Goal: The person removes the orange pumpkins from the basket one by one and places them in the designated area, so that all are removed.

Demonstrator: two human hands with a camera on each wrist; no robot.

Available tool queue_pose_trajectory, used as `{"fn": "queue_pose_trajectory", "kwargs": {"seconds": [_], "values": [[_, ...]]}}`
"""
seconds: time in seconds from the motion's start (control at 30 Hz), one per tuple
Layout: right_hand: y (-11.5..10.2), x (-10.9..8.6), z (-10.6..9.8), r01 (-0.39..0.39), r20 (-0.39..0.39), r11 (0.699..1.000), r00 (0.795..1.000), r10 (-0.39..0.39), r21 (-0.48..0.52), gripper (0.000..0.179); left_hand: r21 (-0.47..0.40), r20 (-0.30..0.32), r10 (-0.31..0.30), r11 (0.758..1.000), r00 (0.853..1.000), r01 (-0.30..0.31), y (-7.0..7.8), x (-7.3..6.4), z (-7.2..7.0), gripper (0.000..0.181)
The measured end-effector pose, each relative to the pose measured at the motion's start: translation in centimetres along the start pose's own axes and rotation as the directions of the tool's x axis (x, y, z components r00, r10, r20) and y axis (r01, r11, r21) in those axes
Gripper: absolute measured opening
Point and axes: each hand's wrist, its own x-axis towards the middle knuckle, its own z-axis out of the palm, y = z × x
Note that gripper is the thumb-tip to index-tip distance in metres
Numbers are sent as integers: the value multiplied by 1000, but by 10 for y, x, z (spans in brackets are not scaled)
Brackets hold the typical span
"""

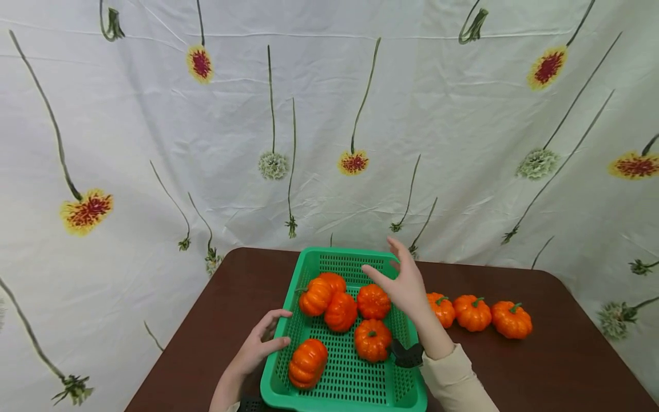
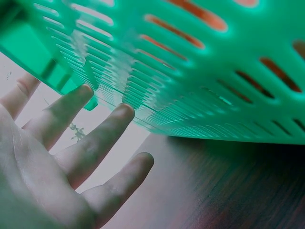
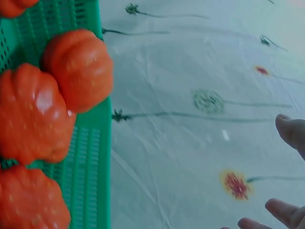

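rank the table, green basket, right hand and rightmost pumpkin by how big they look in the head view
1. Table, though partly covered
2. Green basket
3. Right hand
4. Rightmost pumpkin

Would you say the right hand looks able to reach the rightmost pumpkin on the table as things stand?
Probably yes: the right hand holds nothing, and the rightmost pumpkin sits outside the basket with nothing visible covering it.
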Motion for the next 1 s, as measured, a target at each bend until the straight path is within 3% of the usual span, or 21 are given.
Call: {"fn": "queue_pose_trajectory", "kwargs": {"seconds": [0.17, 0.3, 0.53, 1.0], "values": [[-7, 3, 33, -4, 86, 998, 996, 9, -59, 82, 6, -9, -1, 1000, 1000, 1, 0, -1, 0, 42], [-9, 2, 59, 45, 164, 991, 986, -23, -128, 78, 6, -8, -8, 1000, 1000, 8, 0, 0, 0, 42], [3, 2, 90, 86, 274, 986, 961, -44, -146, 73, -7, 6, -14, 1000, 1000, 14, 1, 0, 1, 43], [29, 1, 111, 73, 269, 992, 962, -41, -107, 74, 8, -8, -41, 999, 999, 41, 3, 1, 1, 43]]}}
